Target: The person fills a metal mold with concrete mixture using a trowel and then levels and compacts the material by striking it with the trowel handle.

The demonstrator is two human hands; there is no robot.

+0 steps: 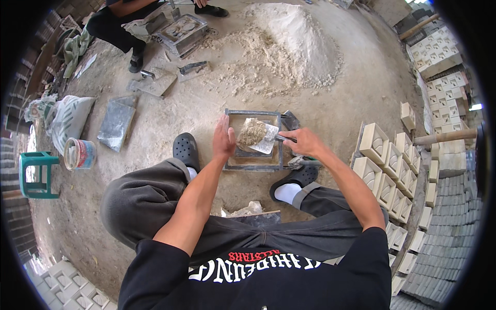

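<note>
My right hand [301, 142] is closed around the dark handle of a trowel [269, 140]. A heap of damp sandy mix [251, 133] lies on the trowel's pale metal blade, above a rectangular metal mould frame [253, 167] on the ground between my feet. Against the frame's left side rests my left hand [223, 138], fingers stretched out along the bar and holding nothing. Beyond the frame's right bar sits a small dark metal piece [290, 120]. Another tool [303, 162] lies by my right shoe, partly covered.
A pile of pale powder [305, 44] rises ahead. At the far left, another person crouches by a similar mould [182, 32]. A flat dark plate [118, 122], a bucket [80, 154] and a green stool [39, 174] stand left. Patterned cast blocks [374, 143] line the right.
</note>
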